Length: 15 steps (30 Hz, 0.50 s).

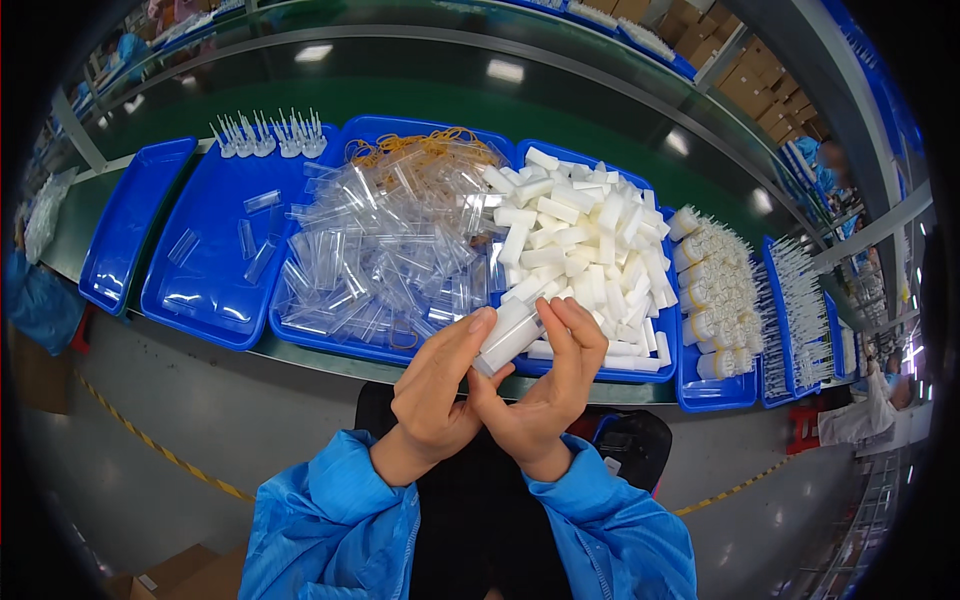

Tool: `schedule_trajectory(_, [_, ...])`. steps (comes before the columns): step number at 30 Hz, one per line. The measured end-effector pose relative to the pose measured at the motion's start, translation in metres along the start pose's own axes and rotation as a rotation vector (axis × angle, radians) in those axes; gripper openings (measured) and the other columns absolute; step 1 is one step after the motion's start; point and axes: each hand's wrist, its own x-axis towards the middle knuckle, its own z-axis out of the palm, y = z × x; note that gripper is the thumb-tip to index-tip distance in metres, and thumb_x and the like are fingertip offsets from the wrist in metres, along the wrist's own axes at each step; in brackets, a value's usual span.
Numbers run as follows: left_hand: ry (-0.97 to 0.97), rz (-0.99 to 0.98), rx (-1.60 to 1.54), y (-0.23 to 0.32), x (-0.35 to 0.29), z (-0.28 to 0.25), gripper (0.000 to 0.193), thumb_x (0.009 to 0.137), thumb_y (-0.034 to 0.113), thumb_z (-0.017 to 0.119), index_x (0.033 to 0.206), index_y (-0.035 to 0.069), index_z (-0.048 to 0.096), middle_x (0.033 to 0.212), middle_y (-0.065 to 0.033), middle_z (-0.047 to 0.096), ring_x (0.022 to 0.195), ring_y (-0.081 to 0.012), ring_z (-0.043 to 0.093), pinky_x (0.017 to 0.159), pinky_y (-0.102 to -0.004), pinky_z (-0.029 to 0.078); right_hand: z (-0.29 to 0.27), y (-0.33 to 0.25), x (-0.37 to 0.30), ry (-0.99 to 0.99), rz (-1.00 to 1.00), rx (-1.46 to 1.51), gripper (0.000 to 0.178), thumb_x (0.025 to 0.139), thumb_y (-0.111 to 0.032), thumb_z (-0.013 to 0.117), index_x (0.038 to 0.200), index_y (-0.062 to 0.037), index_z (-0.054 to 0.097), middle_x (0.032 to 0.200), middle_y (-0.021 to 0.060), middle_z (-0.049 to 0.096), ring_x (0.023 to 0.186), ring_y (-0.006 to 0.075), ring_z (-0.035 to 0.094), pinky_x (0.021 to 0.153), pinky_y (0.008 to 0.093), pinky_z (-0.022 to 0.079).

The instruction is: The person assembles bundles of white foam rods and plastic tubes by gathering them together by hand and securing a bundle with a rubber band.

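Note:
Both hands meet in front of the trays, around a small clear plastic sleeve with a white foam block at its upper part. My left hand is closed on the sleeve's left side, fingertips along its edge. My right hand grips the same piece from the right, its fingers at the upper end and its thumb below. How far the block sits inside the sleeve I cannot tell. Just beyond the hands are a heap of clear sleeves and a pile of white foam blocks.
Orange rubber bands lie behind the sleeves. Leftward, a blue tray holds a few sleeves and several white spiked parts; another blue tray stands beyond. To the right, a blue tray carries stacked white bundles. A dark bag sits below the table.

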Motion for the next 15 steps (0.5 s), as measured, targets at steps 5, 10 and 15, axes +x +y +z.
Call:
schedule_trajectory(5, [0.022, 0.026, 0.045, -0.003, 0.002, -0.004, 0.061, 0.072, -0.003, 0.082, 0.127, -0.008, 0.055, 0.118, -0.0246, 0.065, 0.106, -0.0349, 0.066, 0.084, -0.0376, 0.058, 0.004, -0.001, 0.001, -0.035, 0.022, 0.045, 0.07, 0.061, -0.017, 0.082, 0.123, 0.0046, 0.058, 0.126, 0.0172, 0.05, 0.122, 0.0355, 0.047, 0.104, 0.0457, 0.038])
schedule_trajectory(10, [0.138, -0.03, 0.14, -0.014, 0.01, -0.04, 0.045, 0.073, -0.008, 0.077, 0.116, -0.007, 0.063, 0.117, -0.0248, 0.064, 0.108, -0.0366, 0.065, 0.086, -0.0392, 0.057, -0.001, 0.006, 0.036, -0.197, 0.173, 0.486, 0.064, 0.072, -0.022, 0.08, 0.127, 0.0008, 0.056, 0.133, 0.0158, 0.049, 0.125, 0.0333, 0.043, 0.107, 0.0438, 0.032])
schedule_trajectory(15, [0.418, -0.263, -0.26, -0.024, 0.016, -0.075, 0.046, 0.085, -0.011, 0.065, 0.128, -0.005, 0.05, 0.14, -0.0248, 0.044, 0.12, -0.0339, 0.055, 0.088, -0.039, 0.06, 0.024, 0.025, 0.06, -0.397, -0.124, 0.007, 0.045, 0.075, -0.01, 0.072, 0.119, -0.0073, 0.064, 0.123, 0.0132, 0.053, 0.118, 0.0336, 0.046, 0.1, 0.0439, 0.033])
